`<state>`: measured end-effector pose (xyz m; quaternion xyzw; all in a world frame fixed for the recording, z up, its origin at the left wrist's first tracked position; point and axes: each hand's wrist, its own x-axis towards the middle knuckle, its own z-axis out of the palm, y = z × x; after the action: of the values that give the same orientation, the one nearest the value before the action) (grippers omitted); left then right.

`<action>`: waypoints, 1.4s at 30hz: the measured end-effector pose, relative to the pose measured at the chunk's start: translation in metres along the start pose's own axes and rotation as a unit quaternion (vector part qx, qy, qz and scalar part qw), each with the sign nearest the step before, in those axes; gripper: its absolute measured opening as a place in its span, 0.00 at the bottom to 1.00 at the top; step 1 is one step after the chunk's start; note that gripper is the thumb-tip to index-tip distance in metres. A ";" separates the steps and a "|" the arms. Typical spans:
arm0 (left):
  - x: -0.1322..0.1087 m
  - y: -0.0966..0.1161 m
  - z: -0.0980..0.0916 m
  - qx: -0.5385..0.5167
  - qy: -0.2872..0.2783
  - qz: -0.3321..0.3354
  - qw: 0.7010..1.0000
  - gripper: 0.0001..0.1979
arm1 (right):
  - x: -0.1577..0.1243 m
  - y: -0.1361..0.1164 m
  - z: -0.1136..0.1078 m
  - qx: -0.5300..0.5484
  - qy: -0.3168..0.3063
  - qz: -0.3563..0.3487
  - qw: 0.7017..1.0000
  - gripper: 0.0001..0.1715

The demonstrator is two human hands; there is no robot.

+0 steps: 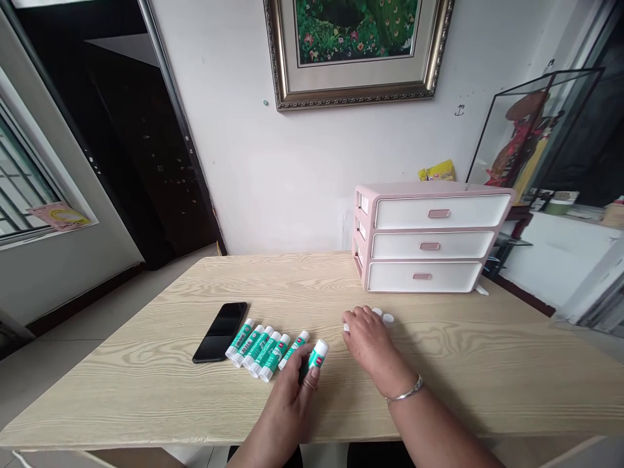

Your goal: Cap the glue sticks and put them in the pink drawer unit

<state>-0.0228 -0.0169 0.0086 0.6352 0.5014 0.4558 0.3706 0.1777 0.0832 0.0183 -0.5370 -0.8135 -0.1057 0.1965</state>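
Pale wood bench (pixel 146 390) fills the lower half of the frame. Pink three-drawer unit (pixel 429 240) at right of centre, against the wall, all drawers shut. Framed picture (pixel 355 39) on the wall, top centre. Black phone (pixel 220 331) face up, left of centre on the bench.

Left hand (pixel 287 403) comes in from bottom centre. Its grip is closed round the lower end of a green-and-white glue stick (pixel 316 356), held just off or on the bench, cannot tell which. The stick's long axis slants lower left to upper right, white end toward the right hand (pixel 370 344).

Right hand lies palm down just right of the held stick, near it but apart, with a bracelet (pixel 404 392) on the wrist. Fingers curl over small white caps (pixel 388 318) on the bench; two show past the fingertips, and another white bit sits at the hand's left edge. Cannot tell whether this grip has hold of one.

Row of glue sticks (pixel 263 348) lies side by side between phone and left hand, same slant, the last one slightly apart. The caps are nearer the right hand, the row nearer the left.
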 end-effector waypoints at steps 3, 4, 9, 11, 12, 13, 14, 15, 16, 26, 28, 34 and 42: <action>0.010 0.011 -0.003 -0.149 -0.073 -0.047 0.985 0.26 | -0.002 0.001 0.004 0.033 -0.003 -0.002 0.999 0.05; 0.014 0.013 -0.004 -0.187 -0.091 -0.050 0.977 0.26 | -0.002 0.001 0.005 0.040 -0.005 -0.002 0.999 0.05; 0.040 0.020 -0.005 -0.303 -0.117 -0.025 0.946 0.22 | -0.005 -0.001 0.008 0.066 -0.022 0.004 0.998 0.09; 0.048 0.021 -0.006 -0.317 -0.132 -0.028 0.939 0.22 | -0.004 -0.002 0.007 0.102 -0.026 0.011 0.994 0.12; 0.051 0.020 -0.007 -0.320 -0.140 -0.031 0.936 0.23 | -0.003 -0.002 0.007 0.132 -0.020 0.019 0.991 0.13; 0.053 0.019 -0.007 -0.322 -0.145 -0.035 0.935 0.24 | -0.001 -0.003 0.006 0.171 -0.005 0.031 0.985 0.13; 0.054 0.018 -0.007 -0.319 -0.147 -0.039 0.935 0.24 | 0.001 -0.003 0.006 0.218 0.014 0.048 0.975 0.13; 0.054 0.016 -0.007 -0.312 -0.146 -0.043 0.938 0.25 | 0.004 -0.003 0.005 0.272 0.033 0.069 0.959 0.11; 0.053 0.014 -0.007 -0.302 -0.145 -0.048 0.941 0.25 | 0.006 -0.003 0.004 0.333 0.049 0.090 0.937 0.11; 0.044 -0.002 -0.008 -0.195 -0.147 -0.064 0.968 0.26 | 0.005 -0.015 -0.016 0.655 0.095 0.092 0.744 0.18; 0.045 -0.005 -0.009 -0.177 -0.133 -0.054 0.974 0.24 | 0.003 -0.016 -0.016 0.637 0.093 0.075 0.761 0.17; 0.044 -0.007 -0.008 -0.145 -0.124 -0.016 0.981 0.24 | 0.000 -0.016 -0.011 0.600 0.091 0.030 0.795 0.16; 0.044 -0.005 -0.008 -0.141 -0.113 -0.013 0.984 0.25 | -0.001 -0.015 -0.015 0.562 0.099 -0.005 0.821 0.14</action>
<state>-0.0287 0.0278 0.0153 0.6173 0.3955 0.4426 0.5163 0.1676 0.0702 0.0320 -0.3164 -0.7104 0.3164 0.5432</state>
